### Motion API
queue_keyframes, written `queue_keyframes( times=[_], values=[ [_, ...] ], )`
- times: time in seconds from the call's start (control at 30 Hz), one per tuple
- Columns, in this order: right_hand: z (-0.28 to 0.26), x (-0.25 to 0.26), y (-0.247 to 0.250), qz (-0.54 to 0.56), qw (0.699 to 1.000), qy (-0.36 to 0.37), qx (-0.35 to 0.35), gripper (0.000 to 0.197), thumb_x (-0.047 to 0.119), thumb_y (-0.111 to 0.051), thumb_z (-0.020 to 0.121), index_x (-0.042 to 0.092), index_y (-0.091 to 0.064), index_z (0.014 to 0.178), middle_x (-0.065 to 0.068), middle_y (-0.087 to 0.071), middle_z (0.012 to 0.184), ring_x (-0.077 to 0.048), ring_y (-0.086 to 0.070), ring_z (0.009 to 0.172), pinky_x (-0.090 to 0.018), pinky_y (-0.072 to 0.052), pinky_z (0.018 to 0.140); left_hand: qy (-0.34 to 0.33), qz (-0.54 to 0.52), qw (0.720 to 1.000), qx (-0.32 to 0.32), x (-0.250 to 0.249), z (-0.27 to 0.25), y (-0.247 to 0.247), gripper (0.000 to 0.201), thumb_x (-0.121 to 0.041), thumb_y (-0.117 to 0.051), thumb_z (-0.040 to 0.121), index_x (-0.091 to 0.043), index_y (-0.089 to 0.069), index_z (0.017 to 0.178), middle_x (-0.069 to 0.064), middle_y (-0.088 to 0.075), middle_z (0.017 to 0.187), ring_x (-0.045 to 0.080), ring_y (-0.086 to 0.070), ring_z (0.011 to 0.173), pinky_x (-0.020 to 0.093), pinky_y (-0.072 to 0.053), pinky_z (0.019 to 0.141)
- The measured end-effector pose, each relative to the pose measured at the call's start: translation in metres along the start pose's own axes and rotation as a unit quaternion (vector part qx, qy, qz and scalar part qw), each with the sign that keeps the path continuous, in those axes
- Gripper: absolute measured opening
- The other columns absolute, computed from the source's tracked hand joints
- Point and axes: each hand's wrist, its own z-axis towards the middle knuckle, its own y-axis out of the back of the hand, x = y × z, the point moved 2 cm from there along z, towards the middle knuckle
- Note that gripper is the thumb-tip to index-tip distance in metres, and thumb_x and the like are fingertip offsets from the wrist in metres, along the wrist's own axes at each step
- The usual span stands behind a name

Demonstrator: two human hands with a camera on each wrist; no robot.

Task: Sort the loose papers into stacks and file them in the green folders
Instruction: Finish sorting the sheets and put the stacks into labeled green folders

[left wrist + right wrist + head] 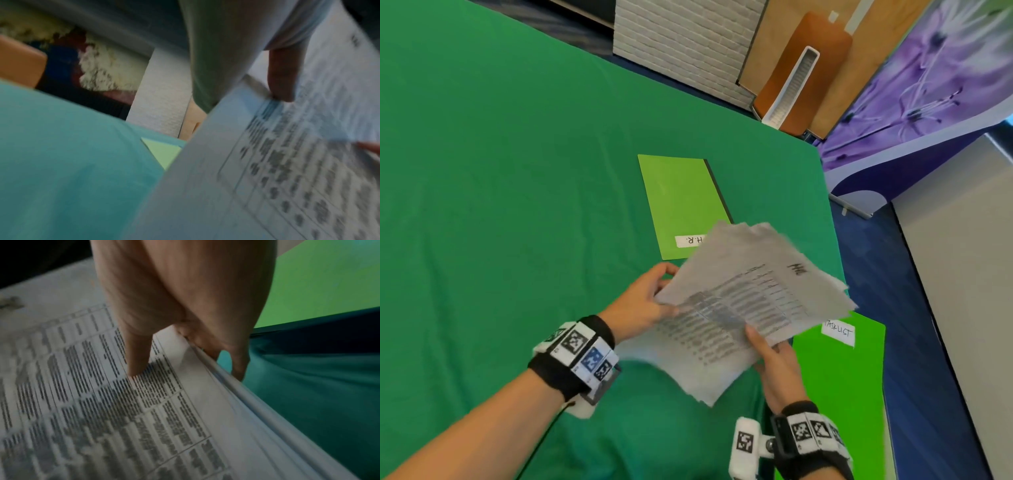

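A fanned stack of printed papers [743, 305] hangs above the green table, blurred by motion. My left hand [643, 301] grips its left edge, thumb on top. Gripping the near right edge is my right hand [770, 353], thumb pressed on the top sheet [135, 368] and fingers underneath. The top sheet carries a printed table and a handwritten mark. A closed green folder labelled "H.R." [681, 202] lies flat beyond the papers. A second green folder labelled "TASKLIST" [842, 377] lies at the right, partly under the papers. In the left wrist view the papers [267, 170] fill the right side.
The green cloth-covered table [500, 205] stretches wide to the left and far side. Its right edge [835, 219] drops to a blue floor. A white brick panel, a wooden board and an orange object with a white holder [794, 85] stand past the far corner.
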Motion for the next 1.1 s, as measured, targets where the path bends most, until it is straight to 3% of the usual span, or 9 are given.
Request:
queue_keyframes(
  times=[0.1, 0.23, 0.5, 0.63, 0.73, 0.83, 0.9, 1.0, 1.1],
  values=[
    [-0.013, 0.036, -0.023, 0.011, 0.995, 0.100, 0.004, 0.037, 0.020, -0.074, 0.079, 0.005, -0.067, 0.112, -0.004, -0.072, 0.113, -0.022, -0.067, 0.107, -0.037, -0.053, 0.093, -0.073, 0.001, 0.996, -0.052, -0.016, 0.000, -0.001, 0.051, 0.002, -0.076, 0.075, -0.018, -0.059, 0.119, 0.001, -0.069, 0.114, 0.012, -0.066, 0.103, 0.028, -0.055, 0.088],
    [-0.025, 0.055, -0.045, -0.002, 0.981, 0.192, -0.029, 0.032, 0.004, -0.068, 0.084, 0.004, -0.063, 0.115, 0.001, -0.072, 0.112, -0.014, -0.067, 0.104, -0.027, -0.055, 0.089, -0.129, -0.042, 0.979, -0.154, -0.027, -0.002, -0.005, 0.051, -0.007, -0.084, 0.067, -0.018, -0.064, 0.112, 0.003, -0.070, 0.107, 0.018, -0.067, 0.102, 0.033, -0.057, 0.083],
    [-0.037, 0.076, -0.044, -0.003, 0.961, 0.269, -0.071, 0.076, 0.005, -0.078, 0.073, 0.020, -0.040, 0.137, -0.002, -0.062, 0.124, -0.017, -0.061, 0.115, -0.028, -0.052, 0.092, -0.247, -0.043, 0.947, -0.199, -0.066, -0.008, -0.005, 0.053, -0.028, -0.084, 0.066, -0.015, -0.057, 0.111, 0.001, -0.071, 0.104, 0.014, -0.070, 0.094, 0.026, -0.057, 0.076],
    [-0.049, 0.101, -0.048, -0.059, 0.910, 0.393, -0.121, 0.101, -0.003, -0.075, 0.078, 0.035, -0.016, 0.150, -0.007, -0.042, 0.136, -0.009, -0.052, 0.121, -0.041, -0.051, 0.097, -0.278, -0.031, 0.922, -0.269, -0.082, -0.001, -0.016, 0.040, -0.053, -0.067, 0.076, -0.018, -0.059, 0.094, -0.002, -0.071, 0.085, 0.012, -0.070, 0.076, 0.024, -0.055, 0.062],
    [-0.053, 0.116, -0.047, -0.201, 0.844, 0.476, -0.147, 0.073, 0.007, -0.075, 0.081, 0.020, -0.038, 0.143, -0.008, -0.048, 0.130, -0.014, -0.048, 0.124, -0.034, -0.048, 0.099, -0.258, -0.035, 0.903, -0.343, -0.088, 0.007, -0.019, 0.044, -0.060, -0.060, 0.080, -0.016, -0.057, 0.082, -0.008, -0.062, 0.070, 0.010, -0.058, 0.059, 0.025, -0.049, 0.053],
    [-0.049, 0.118, -0.046, -0.284, 0.812, 0.483, -0.163, 0.026, 0.015, -0.075, 0.082, 0.011, -0.066, 0.106, -0.006, -0.058, 0.112, -0.012, -0.056, 0.107, -0.035, -0.050, 0.090, -0.236, -0.008, 0.888, -0.393, -0.086, 0.018, -0.016, 0.032, -0.047, -0.065, 0.086, -0.019, -0.054, 0.078, -0.010, -0.054, 0.058, 0.006, -0.047, 0.047, 0.024, -0.039, 0.047],
    [-0.046, 0.113, -0.044, -0.286, 0.818, 0.470, -0.169, 0.020, 0.018, -0.075, 0.083, 0.012, -0.064, 0.098, -0.003, -0.061, 0.104, -0.013, -0.059, 0.098, -0.039, -0.052, 0.081, -0.225, 0.003, 0.892, -0.391, -0.084, 0.023, -0.015, 0.030, -0.043, -0.064, 0.088, -0.019, -0.053, 0.077, -0.009, -0.054, 0.056, 0.007, -0.047, 0.046, 0.024, -0.036, 0.046],
    [-0.044, 0.109, -0.043, -0.285, 0.828, 0.460, -0.146, 0.024, 0.016, -0.072, 0.086, 0.012, -0.063, 0.108, 0.001, -0.064, 0.103, -0.013, -0.061, 0.094, -0.035, -0.052, 0.079, -0.227, 0.002, 0.907, -0.356, -0.087, 0.020, -0.016, 0.042, -0.056, -0.067, 0.081, -0.016, -0.054, 0.079, 0.002, -0.065, 0.071, 0.020, -0.061, 0.059, 0.034, -0.052, 0.051],
    [-0.042, 0.110, -0.041, -0.261, 0.850, 0.441, -0.121, 0.010, 0.016, -0.069, 0.088, 0.018, -0.067, 0.098, 0.006, -0.068, 0.091, -0.013, -0.064, 0.082, -0.041, -0.054, 0.069, -0.217, 0.002, 0.947, -0.237, -0.076, 0.018, -0.009, 0.057, -0.051, -0.079, 0.066, -0.017, -0.054, 0.104, 0.001, -0.067, 0.096, 0.012, -0.069, 0.081, 0.027, -0.058, 0.066]
  ],
)
